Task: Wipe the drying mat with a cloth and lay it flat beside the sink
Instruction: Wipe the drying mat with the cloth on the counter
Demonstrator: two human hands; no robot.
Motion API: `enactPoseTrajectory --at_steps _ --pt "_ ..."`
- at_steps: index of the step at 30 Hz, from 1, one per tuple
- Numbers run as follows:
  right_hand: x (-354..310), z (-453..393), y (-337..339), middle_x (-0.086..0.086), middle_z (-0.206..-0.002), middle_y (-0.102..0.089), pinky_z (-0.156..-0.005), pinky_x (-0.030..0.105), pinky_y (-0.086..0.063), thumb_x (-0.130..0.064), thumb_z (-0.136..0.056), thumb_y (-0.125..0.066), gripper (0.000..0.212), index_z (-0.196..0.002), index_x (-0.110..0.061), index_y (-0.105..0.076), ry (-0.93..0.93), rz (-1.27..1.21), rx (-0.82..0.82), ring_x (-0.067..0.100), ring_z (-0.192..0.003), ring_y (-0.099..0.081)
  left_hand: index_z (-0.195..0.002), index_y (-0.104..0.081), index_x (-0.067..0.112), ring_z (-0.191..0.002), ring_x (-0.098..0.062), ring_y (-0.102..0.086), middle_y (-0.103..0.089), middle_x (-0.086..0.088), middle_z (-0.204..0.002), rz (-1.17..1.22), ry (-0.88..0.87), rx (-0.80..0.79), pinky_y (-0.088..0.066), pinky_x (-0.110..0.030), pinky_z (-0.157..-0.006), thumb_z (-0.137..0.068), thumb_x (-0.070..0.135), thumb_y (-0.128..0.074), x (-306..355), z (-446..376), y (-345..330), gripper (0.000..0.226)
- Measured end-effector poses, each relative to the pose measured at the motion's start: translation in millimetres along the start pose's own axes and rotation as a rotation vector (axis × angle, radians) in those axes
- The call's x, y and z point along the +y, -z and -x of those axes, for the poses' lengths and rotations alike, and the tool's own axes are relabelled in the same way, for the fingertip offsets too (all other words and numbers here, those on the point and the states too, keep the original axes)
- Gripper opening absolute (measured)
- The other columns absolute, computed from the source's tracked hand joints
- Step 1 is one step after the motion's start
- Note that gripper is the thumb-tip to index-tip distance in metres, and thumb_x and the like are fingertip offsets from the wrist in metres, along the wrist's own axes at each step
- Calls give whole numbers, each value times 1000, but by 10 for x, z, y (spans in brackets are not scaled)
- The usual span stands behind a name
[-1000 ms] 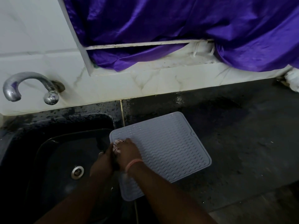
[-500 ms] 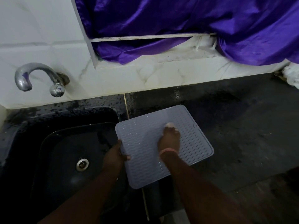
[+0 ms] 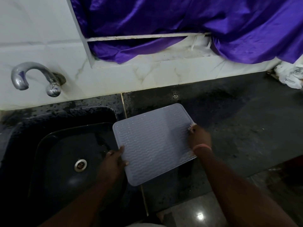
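Drying mat (image 3: 154,143) lies on counter (image 3: 246,128) beside sink (image 3: 65,161), left edge overhanging basin. Left hand (image 3: 114,161) pinches left edge; right hand (image 3: 199,138) presses bunched cloth (image 3: 191,126) at right edge. Best: steady mat, stroke along ridges.

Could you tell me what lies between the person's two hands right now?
In the head view, the ridged drying mat spans the gap: the left hand holds its sink-side edge and the right hand is at its opposite edge.

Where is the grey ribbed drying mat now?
In the head view, the grey ribbed drying mat lies centre, between the black sink and dark counter.
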State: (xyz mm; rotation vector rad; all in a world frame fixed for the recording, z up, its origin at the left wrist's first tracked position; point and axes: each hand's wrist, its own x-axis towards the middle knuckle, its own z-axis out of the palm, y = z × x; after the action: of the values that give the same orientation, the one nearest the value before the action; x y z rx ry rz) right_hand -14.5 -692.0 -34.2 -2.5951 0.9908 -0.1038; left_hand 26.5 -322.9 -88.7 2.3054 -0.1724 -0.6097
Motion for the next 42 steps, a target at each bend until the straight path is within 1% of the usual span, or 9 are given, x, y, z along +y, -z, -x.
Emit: enactPoseTrajectory --at_steps 6,12,17,20,23,26,30,34,42 --pt "-503 729 -581 11 -130 -59 -105 43 -48 -27 -100 -43 38 -134 -13 -55 69 -9 -29 26 -121 -57 -156 -20 35 -135 -27 -41 -27 -10 -150 -121 11 -174 -36 -34 -114 -79 36 -81 -56 -127 102 98" --pt "-1349 1623 -862 11 -138 -59 -118 36 -33 -24 -96 -46 46 -139 -9 -55 618 -141 -336 22 -128 -54 -152 -30 40 -116 -23 -61 -41 -13 -149 -52 -55 -126 -53 -37 -96 -70 67 -75 -154 -103 95 98" --pt "-985 973 -296 -12 -102 -68 -94 27 -49 -34 -103 -50 21 -110 -26 -68 356 -353 -188 1 -94 -61 -152 -3 52 -134 -28 -45 -23 -8 -155 -101 -71 -134 -45 -47 -107 -55 73 -74 -170 -10 117 123" --pt "-360 452 -9 6 -101 -71 -90 39 -51 -27 -102 -49 23 -111 -16 -67 76 -79 3 23 -94 -67 -155 1 44 -140 -29 -37 -23 -10 -158 -116 12 -116 -40 -49 -110 -56 69 -80 -195 41 87 131" --pt "-187 420 -131 17 -107 -70 -87 41 -51 -23 -98 -50 25 -110 -9 -66 -72 26 -21 36 -98 -65 -134 -58 20 -112 -22 -63 -65 -3 -124 56 60 -91 -53 -33 -90 -53 69 -82 -199 96 36 98" --pt "-593 976 -599 14 -120 -62 -100 43 -48 -23 -97 -50 33 -125 -8 -60 90 -9 -53 29 -111 -59 -100 -72 0 -66 -15 -62 -71 0 -74 415 234 -136 -48 -19 -55 -73 23 -87 -174 178 -61 38" --pt "-1403 1784 -972 9 -137 -56 -115 36 -37 -26 -97 -47 44 -139 -13 -54 476 -114 -254 22 -127 -51 -99 -66 4 -61 -14 -64 -69 -8 -80 721 387 -222 -51 -24 -55 -98 8 -55 -156 251 -63 12" --pt "-1788 1757 -776 -6 -104 -68 -89 24 -50 -28 -99 -55 20 -109 -23 -72 492 -419 -529 5 -92 -62 -93 -63 16 -80 -17 -67 -71 -8 -90 704 424 -265 -57 -28 -66 -104 7 -39 -185 315 26 28" --pt "-1196 505 -562 11 -100 -68 -89 39 -54 -22 -98 -53 19 -105 -11 -67 59 -88 -51 26 -93 -65 -130 -57 13 -114 -26 -65 -69 -7 -123 1110 457 -142 -52 -42 -99 -104 19 -48 -56 16 233 28"
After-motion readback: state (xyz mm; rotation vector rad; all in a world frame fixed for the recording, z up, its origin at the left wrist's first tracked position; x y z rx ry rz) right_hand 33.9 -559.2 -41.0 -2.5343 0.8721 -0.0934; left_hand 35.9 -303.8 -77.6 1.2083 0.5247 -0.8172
